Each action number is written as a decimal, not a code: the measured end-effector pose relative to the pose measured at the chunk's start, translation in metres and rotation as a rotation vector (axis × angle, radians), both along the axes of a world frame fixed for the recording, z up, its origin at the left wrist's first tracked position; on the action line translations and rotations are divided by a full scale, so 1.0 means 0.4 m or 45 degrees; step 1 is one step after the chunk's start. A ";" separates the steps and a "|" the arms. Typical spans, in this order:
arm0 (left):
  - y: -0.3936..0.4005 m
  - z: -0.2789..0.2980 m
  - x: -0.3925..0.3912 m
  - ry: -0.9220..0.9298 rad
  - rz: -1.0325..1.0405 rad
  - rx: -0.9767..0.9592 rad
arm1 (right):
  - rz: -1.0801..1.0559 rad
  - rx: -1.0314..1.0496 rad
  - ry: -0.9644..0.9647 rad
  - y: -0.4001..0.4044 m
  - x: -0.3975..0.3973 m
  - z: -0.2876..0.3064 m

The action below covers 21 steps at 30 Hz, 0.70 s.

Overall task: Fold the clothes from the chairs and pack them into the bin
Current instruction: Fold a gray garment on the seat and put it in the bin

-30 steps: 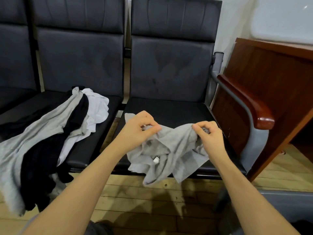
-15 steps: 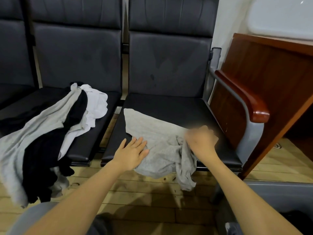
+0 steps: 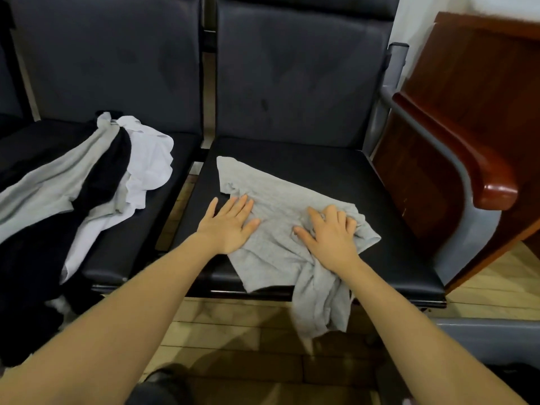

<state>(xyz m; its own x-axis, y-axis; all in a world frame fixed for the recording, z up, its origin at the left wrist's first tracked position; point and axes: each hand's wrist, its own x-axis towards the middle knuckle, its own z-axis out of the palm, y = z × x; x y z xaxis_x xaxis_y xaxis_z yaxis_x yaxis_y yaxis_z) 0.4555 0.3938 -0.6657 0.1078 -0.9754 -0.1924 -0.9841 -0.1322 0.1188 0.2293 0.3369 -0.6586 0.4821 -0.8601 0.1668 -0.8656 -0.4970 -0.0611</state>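
Spreading the grey garment (image 3: 280,206) flat on the right-hand chair seat (image 3: 380,182); half a second back it was lying more bunched, and a second back both hands were holding it pinched in the air above the seat. That lift-to-lay change is reading as the end of the shake-out and the start of the fold proper.

Left hand (image 3: 229,225) is pressing palm-down on the cloth's 9 o'clock edge, fingers straight and slightly fanned. Right hand (image 3: 328,233) is resting on the wrinkled 3 o'clock side, fingers spread, tips sinking into a gathered ridge; whether they are pinching that ridge I cannot tell.

Garment's far corner is pointing toward 11 o'clock on the seat. Its near portion is spilling over the front edge at 6 o'clock and hanging toward the wooden floor (image 3: 233,331), so smoothing is incomplete.

Remaining pile (image 3: 87,182) of grey, black and white clothes is lying on the neighbouring seat at 9 o'clock, well apart from the hands, untouched. Bin: a grey edge is showing at 4 o'clock, identity uncertain.

Judgement: task is early; the hanging part is needing to come up first.
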 end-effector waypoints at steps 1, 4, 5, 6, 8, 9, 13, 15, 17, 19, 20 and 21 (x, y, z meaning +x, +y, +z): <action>-0.025 -0.001 0.013 -0.026 -0.009 -0.002 | -0.013 -0.011 -0.005 -0.025 0.006 -0.002; -0.090 -0.004 0.049 -0.119 -0.010 -0.025 | -0.050 -0.036 -0.030 -0.084 0.023 -0.014; -0.104 -0.004 0.056 -0.142 -0.007 -0.043 | -0.054 -0.047 -0.060 -0.094 0.027 -0.017; -0.112 -0.006 0.062 -0.164 -0.001 -0.069 | -0.048 -0.057 -0.103 -0.097 0.030 -0.018; -0.109 -0.002 0.066 -0.162 0.041 -0.178 | -0.043 -0.046 -0.204 -0.095 0.029 -0.013; -0.098 0.001 0.063 -0.149 0.065 -0.258 | -0.048 -0.035 -0.265 -0.091 0.026 -0.008; -0.027 0.030 0.030 -0.078 0.012 -0.501 | -0.025 -0.053 -0.499 -0.067 0.000 0.005; 0.014 0.046 0.005 0.087 -0.037 -0.541 | 0.033 -0.054 -0.522 -0.046 -0.018 0.010; 0.064 0.055 -0.030 0.262 -0.089 -0.535 | 0.072 -0.030 -0.568 -0.017 -0.035 0.029; 0.115 0.056 -0.061 0.322 -0.099 -0.506 | 0.106 -0.025 -0.621 0.013 -0.054 0.060; 0.135 0.051 -0.073 0.319 -0.082 -0.499 | 0.125 -0.030 -0.637 0.026 -0.063 0.074; 0.151 0.045 -0.082 0.312 -0.060 -0.502 | 0.142 -0.035 -0.651 0.037 -0.071 0.085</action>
